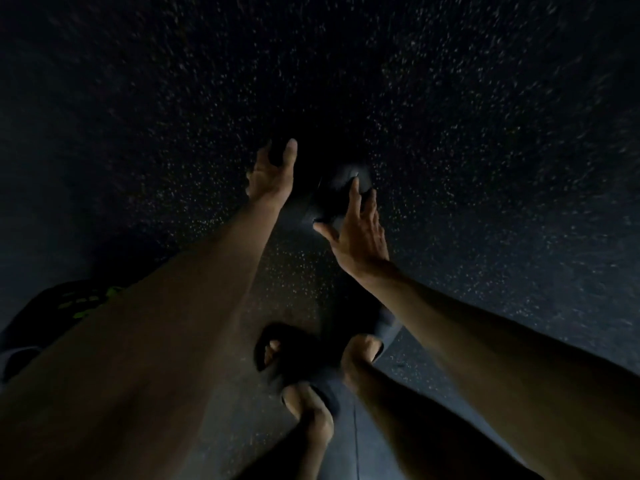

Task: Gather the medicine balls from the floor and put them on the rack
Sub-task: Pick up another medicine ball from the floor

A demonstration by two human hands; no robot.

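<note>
Spreading out on every side of the medicine ball (334, 199), the dark speckled floor (485, 98) fills most of the view, and no rack shows anywhere on it. On the near side of the ball, close under the camera, are the person's feet in black slides (294, 355). Well to the ball's near left lies a dark rounded thing with green marks (76, 303), too dim to name. The ball itself is black, sits on the floor and is blurred, so its edges are hard to trace.

The left hand (270, 174) is at the ball's left flank, thumb raised and fingers loosely spread. I cannot tell whether it touches the ball. The right hand (360, 237) comes to the ball's near right side with fingers fanned apart, their tips seemingly on the surface. Neither hand is wrapped round the ball yet.

The main risk looks like a lopsided lift. If the right fingertips press before the left palm is seated, the ball could roll away to the left or slip out between the hands. A heavy ball dropped from here could land on the open-toed feet just behind it. Poor light adds to the chance of a misjudged grasp.
</note>
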